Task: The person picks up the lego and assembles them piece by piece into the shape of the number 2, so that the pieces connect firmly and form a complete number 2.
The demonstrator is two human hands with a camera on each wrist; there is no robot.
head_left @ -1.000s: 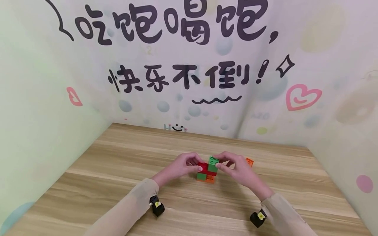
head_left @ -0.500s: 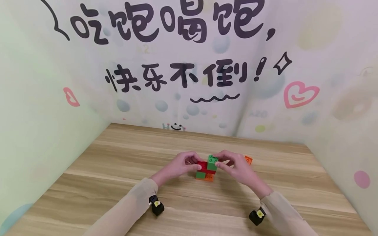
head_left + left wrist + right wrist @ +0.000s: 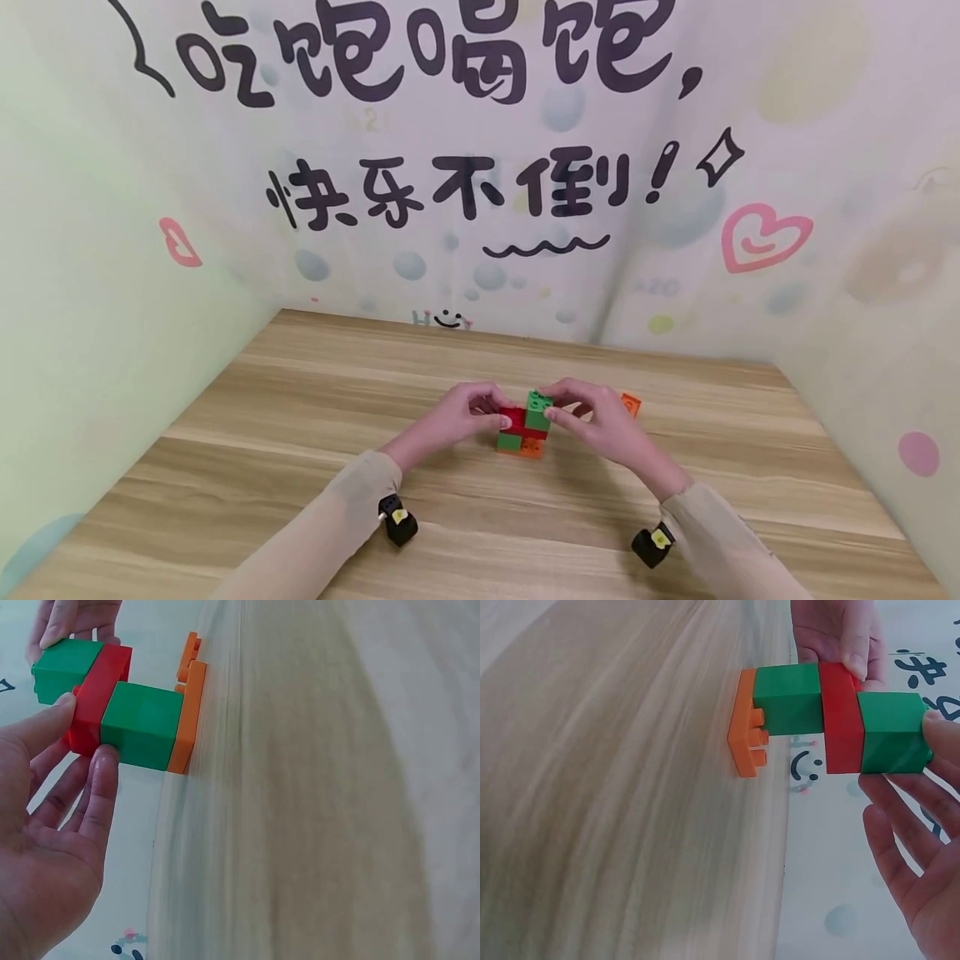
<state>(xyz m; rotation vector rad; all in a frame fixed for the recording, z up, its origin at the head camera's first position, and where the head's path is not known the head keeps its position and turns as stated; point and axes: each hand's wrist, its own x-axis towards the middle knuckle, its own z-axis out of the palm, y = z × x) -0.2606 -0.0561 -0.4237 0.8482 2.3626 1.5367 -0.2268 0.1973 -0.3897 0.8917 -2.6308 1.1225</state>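
A stepped stack of toy building bricks is found standing on the wooden table point(image 3: 300, 400). An orange base plate point(image 3: 742, 724) is topped at one end by a lower green brick point(image 3: 787, 701), on which a red brick point(image 3: 841, 724) is seated; an upper green brick point(image 3: 892, 733) is mounted on the red brick's opposite end. The red brick is pinched between thumb and fingers of the left hand point(image 3: 457, 417); the upper green brick is gripped likewise by the right hand point(image 3: 606, 423). A separate orange brick point(image 3: 632, 404) is seen just beyond the right hand.
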